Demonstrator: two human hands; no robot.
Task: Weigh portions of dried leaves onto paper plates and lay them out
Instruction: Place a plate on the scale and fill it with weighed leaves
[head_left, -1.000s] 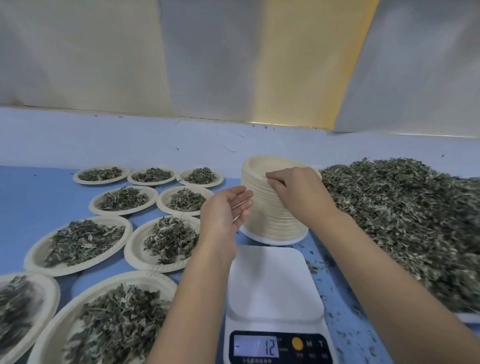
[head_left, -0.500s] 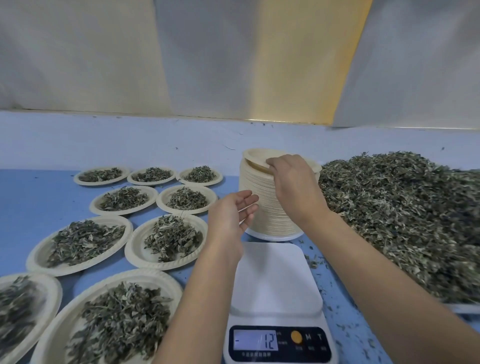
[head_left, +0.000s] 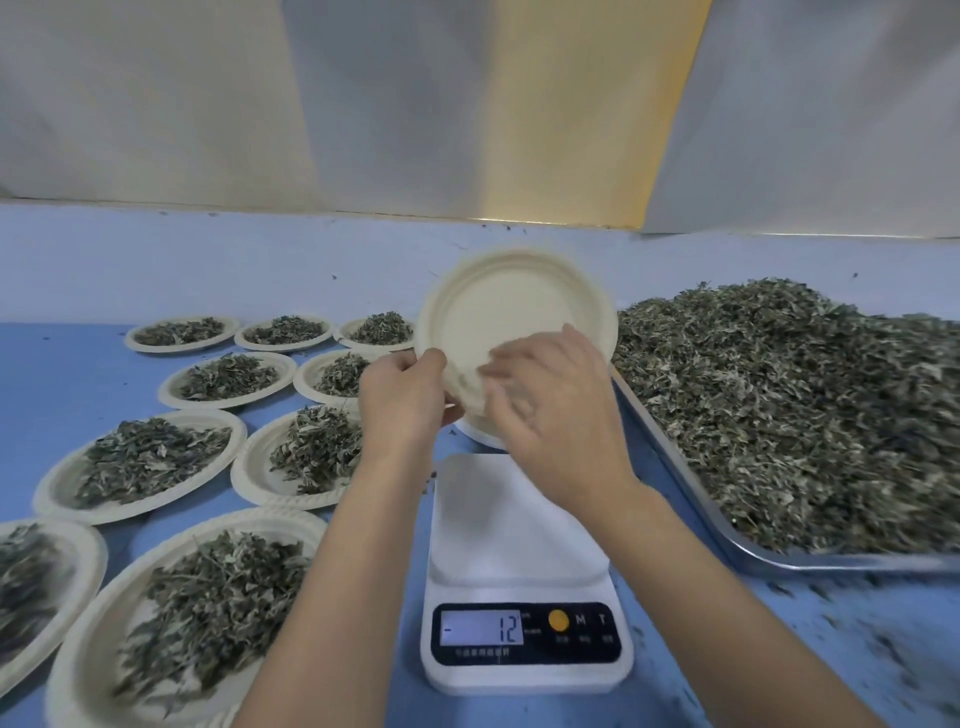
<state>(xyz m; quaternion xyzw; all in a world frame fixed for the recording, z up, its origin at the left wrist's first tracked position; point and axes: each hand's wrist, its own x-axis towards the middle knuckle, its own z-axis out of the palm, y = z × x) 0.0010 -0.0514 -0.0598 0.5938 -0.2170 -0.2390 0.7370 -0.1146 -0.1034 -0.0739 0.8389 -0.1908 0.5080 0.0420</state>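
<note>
Motion blur on right hand (head_left: 545, 410) fingers. Mostly hidden behind plate (head_left: 514, 312): stack (head_left: 479, 439). Cut off right: tray (head_left: 727, 540). Cut off left and bottom: near plates (head_left: 96, 556). Unreadable: small print on scale (head_left: 524, 519).

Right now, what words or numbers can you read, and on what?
"- 12": lit display of the white digital kitchen scale.
"M", "T": black control panel, beside the round orange button.
Small print under display and buttons: too blurred to read.

Cream paper plate (head_left: 511, 306) tilted, airborne, leaf-filled plates (head_left: 54, 491) left, loose leaf heap (head_left: 805, 415) right
</note>
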